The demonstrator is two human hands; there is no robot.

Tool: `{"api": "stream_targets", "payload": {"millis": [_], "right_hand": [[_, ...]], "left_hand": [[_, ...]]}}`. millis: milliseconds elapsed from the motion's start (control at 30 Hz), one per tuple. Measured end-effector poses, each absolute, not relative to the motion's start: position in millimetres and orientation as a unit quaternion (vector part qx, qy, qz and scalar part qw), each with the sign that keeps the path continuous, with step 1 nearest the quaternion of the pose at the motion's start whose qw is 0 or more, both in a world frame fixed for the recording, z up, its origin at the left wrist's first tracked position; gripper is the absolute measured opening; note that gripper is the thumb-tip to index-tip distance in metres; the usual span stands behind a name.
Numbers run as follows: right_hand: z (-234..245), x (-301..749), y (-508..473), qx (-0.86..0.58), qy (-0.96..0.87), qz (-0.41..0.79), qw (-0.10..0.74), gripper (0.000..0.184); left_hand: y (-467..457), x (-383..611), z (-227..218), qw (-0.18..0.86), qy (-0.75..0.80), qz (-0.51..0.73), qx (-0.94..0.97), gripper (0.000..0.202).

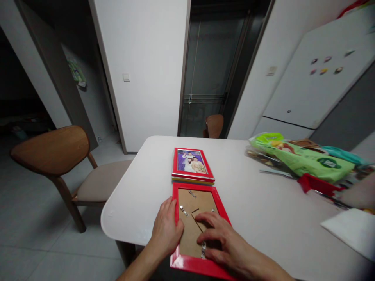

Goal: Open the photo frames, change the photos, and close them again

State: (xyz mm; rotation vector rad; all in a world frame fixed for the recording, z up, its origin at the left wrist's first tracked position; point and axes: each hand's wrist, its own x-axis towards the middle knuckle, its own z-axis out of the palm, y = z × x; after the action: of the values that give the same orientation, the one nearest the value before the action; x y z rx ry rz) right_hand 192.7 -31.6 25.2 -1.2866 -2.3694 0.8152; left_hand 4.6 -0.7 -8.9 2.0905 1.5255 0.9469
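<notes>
A red picture frame (202,262) lies face down at the table's near edge, its brown backing board (190,234) facing up. Small metal clips (184,210) sit around the board, and a thin slit-like line runs near its middle. My left hand (166,226) grips the frame's left side, thumb on top of the rim. Over the board's right part, my right hand (219,238) has bent, spread fingers, its thumb by the lower clip (203,249). That hand partly hides the board and right rim. Just beyond lies a stack of frames, topped by a red framed photo (191,162).
The white table (140,183) has a rounded left corner. On its right are a green package (316,158), a red plastic object (318,184) and a white sheet (351,230). A wooden chair (55,152) stands left; another chair (214,125) is behind the table.
</notes>
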Motion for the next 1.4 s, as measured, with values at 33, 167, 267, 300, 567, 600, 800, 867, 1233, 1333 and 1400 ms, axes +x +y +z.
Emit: {"api": "stream_targets", "payload": {"millis": [33, 167, 267, 300, 567, 600, 800, 867, 1233, 1333, 1400], "right_hand": [[24.5, 190.8, -33.4, -0.454, -0.832, 0.273, 0.165, 0.016], [18.7, 182.2, -31.1, -0.474, -0.827, 0.233, 0.193, 0.01], [13.9, 180.7, -26.2, -0.502, -0.809, 0.218, 0.214, 0.018], [12.3, 180.5, -24.3, -0.522, -0.798, 0.207, 0.22, 0.024], [11.9, 177.0, -12.7, -0.598, -0.754, 0.158, 0.221, 0.04], [14.1, 177.7, -12.4, -0.599, -0.752, 0.157, 0.227, 0.041], [33.9, 170.5, -15.1, -0.59, -0.754, 0.13, 0.258, 0.037], [40.6, 165.9, -15.9, -0.573, -0.759, 0.136, 0.276, 0.035], [4.9, 227.0, -2.8, -0.706, -0.671, 0.102, 0.2, 0.047], [-0.6, 228.1, -3.3, -0.709, -0.67, 0.112, 0.189, 0.046], [0.8, 228.2, -2.2, -0.711, -0.665, 0.122, 0.196, 0.045]], "left_hand": [[-0.9, 4.7, -8.7, 0.189, 0.543, 0.337, 0.745, 0.05], [-1.2, 4.1, -9.7, 0.189, 0.55, 0.327, 0.745, 0.05], [-1.2, 3.3, -10.7, 0.191, 0.552, 0.32, 0.746, 0.049], [-1.2, 3.2, -10.9, 0.192, 0.551, 0.318, 0.748, 0.049], [-0.2, 2.4, -8.5, 0.216, 0.558, 0.319, 0.735, 0.049], [-0.4, 2.6, -7.6, 0.22, 0.561, 0.316, 0.733, 0.051], [-2.5, 12.0, 2.6, 0.314, 0.542, 0.397, 0.67, 0.044], [0.3, 12.6, 6.5, 0.376, 0.524, 0.46, 0.61, 0.032], [22.2, -87.4, 6.1, 0.422, 0.606, 0.44, 0.511, 0.031], [23.3, -99.1, 0.7, 0.392, 0.63, 0.409, 0.532, 0.029], [24.7, -102.2, 0.0, 0.357, 0.644, 0.392, 0.552, 0.025]]}}
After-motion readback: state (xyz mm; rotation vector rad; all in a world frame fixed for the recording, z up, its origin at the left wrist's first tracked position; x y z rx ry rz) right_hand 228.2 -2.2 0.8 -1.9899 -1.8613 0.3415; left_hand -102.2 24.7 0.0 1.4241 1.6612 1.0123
